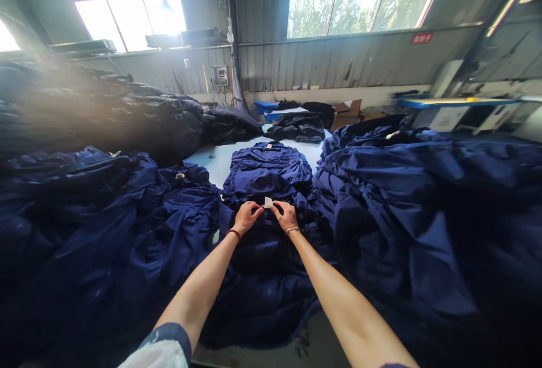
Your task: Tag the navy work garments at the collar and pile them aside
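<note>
A small white label (268,202) shows between my two hands, over a navy garment (266,173) spread on the table. My left hand (247,217) pinches at the label's left side, thumb and fingers pressed together. On the other side, my right hand (285,215) pinches close to the label's right edge. The fingertips hide where the label meets the cloth. Farther up the same dark blue fabric, a second small white tag (270,146) lies near the far end.
Navy garments are heaped at the left (169,227) and the right (393,204). A black clothing pile (148,114) rises at the back left. Pale tabletop (215,159) shows between heaps. Beyond are cardboard boxes (347,113) and a blue-edged table (457,104).
</note>
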Tool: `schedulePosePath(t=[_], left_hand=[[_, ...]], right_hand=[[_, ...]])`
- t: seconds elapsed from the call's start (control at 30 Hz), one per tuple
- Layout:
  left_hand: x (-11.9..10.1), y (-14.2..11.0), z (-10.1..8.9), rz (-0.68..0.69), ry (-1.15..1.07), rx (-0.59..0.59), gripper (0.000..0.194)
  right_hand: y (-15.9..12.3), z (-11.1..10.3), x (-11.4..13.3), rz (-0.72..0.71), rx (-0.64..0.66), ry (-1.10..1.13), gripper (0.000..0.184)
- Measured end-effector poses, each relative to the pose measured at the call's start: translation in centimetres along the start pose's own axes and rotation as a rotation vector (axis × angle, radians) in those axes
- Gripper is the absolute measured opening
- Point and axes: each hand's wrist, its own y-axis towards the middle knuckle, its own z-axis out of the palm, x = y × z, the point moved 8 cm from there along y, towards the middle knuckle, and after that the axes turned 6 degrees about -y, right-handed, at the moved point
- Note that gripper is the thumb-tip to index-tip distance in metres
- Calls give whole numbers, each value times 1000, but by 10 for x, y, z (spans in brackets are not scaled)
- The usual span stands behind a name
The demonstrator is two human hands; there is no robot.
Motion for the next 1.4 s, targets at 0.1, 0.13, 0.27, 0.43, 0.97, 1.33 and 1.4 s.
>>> schedulePosePath(t=[0.1, 0.13, 0.27, 0.43, 0.97, 1.33, 1.4], left_hand=[[-18, -4, -16, 120, 305, 6, 49], [-19, -6, -22, 129, 400, 6, 59], [-1, -11, -39, 30, 646, 28, 90], [46, -19, -39, -172, 674, 105, 106], [49, -13, -23, -145, 513, 78, 105], [45, -16, -16, -180, 565, 141, 40], [43, -18, -16, -188, 588, 131, 39]], right_hand=[[5, -17, 8, -78, -64, -223, 47], [6, -22, 8, -67, -77, -302, 54], [6, -27, -4, 50, -20, -520, 86], [-2, -6, -36, 179, 197, -575, 105], [-8, 13, -48, 173, 248, -512, 108], [-6, 19, -47, 186, 322, -608, 68], [-8, 18, -46, 168, 299, -610, 53]])
